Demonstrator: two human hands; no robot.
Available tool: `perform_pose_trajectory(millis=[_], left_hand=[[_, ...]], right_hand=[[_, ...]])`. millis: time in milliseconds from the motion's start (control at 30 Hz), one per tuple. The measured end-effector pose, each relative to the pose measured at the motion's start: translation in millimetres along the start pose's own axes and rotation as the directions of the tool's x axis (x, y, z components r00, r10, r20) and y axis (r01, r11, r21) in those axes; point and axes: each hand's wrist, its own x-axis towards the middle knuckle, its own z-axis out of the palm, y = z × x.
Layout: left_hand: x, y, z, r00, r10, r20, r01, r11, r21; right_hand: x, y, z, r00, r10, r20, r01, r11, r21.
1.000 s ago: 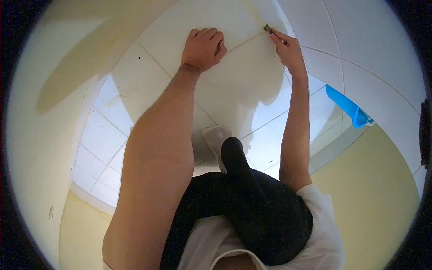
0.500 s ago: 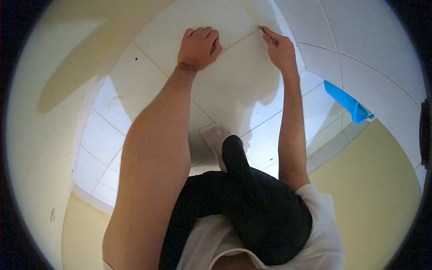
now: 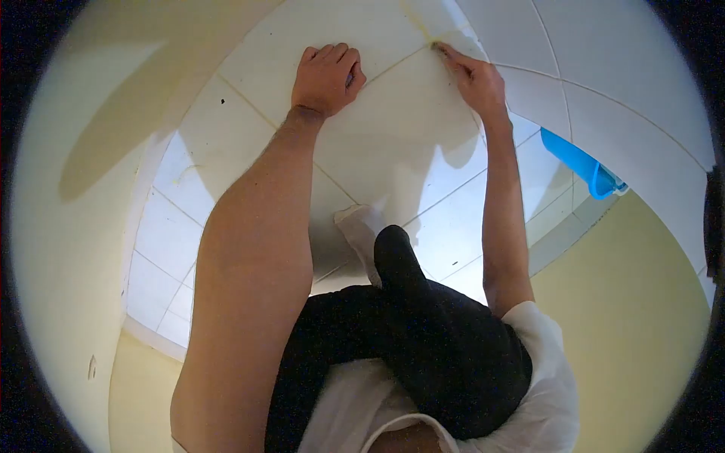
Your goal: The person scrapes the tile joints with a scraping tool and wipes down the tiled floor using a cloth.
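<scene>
My left hand (image 3: 327, 81) is closed in a fist, knuckles forward, resting on the white floor tiles (image 3: 377, 136). A bit of something dark and bluish shows between its thumb and fingers, too small to name. Farther right, my right hand (image 3: 479, 84) pinches a small slim thing with a dark tip (image 3: 436, 46). Most of it is hidden by the fingers. Its tip touches the floor where a tile joint meets a yellowish stain (image 3: 414, 21) that runs up and left.
White wall tiles (image 3: 619, 68) rise close at the right. A blue plastic object (image 3: 574, 160) stands by that wall. At the left is a cream wall (image 3: 83, 249). My socked foot (image 3: 360, 226) is on the floor below my hands. Small dark specks (image 3: 223, 101) dot the tiles.
My right hand has turned and shifted slightly right and down, its fingers stretched more to the left, with the tip near the same tile joint. My left hand stays in its place.
</scene>
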Motion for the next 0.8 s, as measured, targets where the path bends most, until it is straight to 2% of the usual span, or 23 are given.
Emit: perform_pose_trajectory(millis=[67, 167, 267, 367, 467, 567, 600, 700, 800], left_hand=[[-1.8, -0.4, 0.6, 1.0, 0.003, -0.018, -0.003, 1.0, -0.024], [-1.4, -0.4, -0.2, 1.0, -0.007, 0.015, 0.007, 1.0, 0.024], [-1.1, 0.8, -4.1, 1.0, 0.009, -0.024, -0.009, 1.0, -0.017], [-1.0, -0.3, 1.1, 1.0, -0.009, -0.004, 0.009, 1.0, 0.018], [-1.9, -1.2, 1.5, 1.0, -0.006, 0.029, 0.006, 1.0, 0.019], [0.4, 1.6, -3.6, 0.999, -0.013, 0.043, 0.013, 1.0, 0.012], [-0.2, 1.8, -2.5, 1.0, -0.006, 0.02, 0.006, 1.0, 0.014], [0.2, -1.1, -1.2, 1.0, 0.009, -0.007, -0.009, 1.0, 0.017], [-2.2, 0.5, -0.7, 1.0, -0.013, 0.023, 0.013, 1.0, 0.01]], right_hand=[[8.7, 14.0, 6.5, 0.999, -0.023, -0.048, 0.02, 0.998, -0.054], [5.8, 5.8, 0.0, 0.995, -0.091, 0.046, 0.092, 0.996, -0.009], [8.9, 11.1, 11.0, 0.996, -0.044, -0.072, 0.045, 0.999, 0.003], [-2.6, -7.1, 0.5, 1.0, -0.009, 0.012, 0.009, 0.999, -0.035], [1.0, 18.1, 32.6, 0.959, -0.195, -0.205, 0.213, 0.975, 0.07], [0.8, -2.7, 20.5, 0.985, -0.048, -0.164, 0.037, 0.997, -0.068], [1.1, -0.3, 24.1, 0.978, -0.077, -0.194, 0.077, 0.997, -0.008], [-0.2, 8.6, 32.4, 0.958, -0.205, -0.2, 0.196, 0.979, -0.063], [1.2, 12.0, 37.6, 0.972, -0.167, -0.167, 0.17, 0.985, 0.004]])
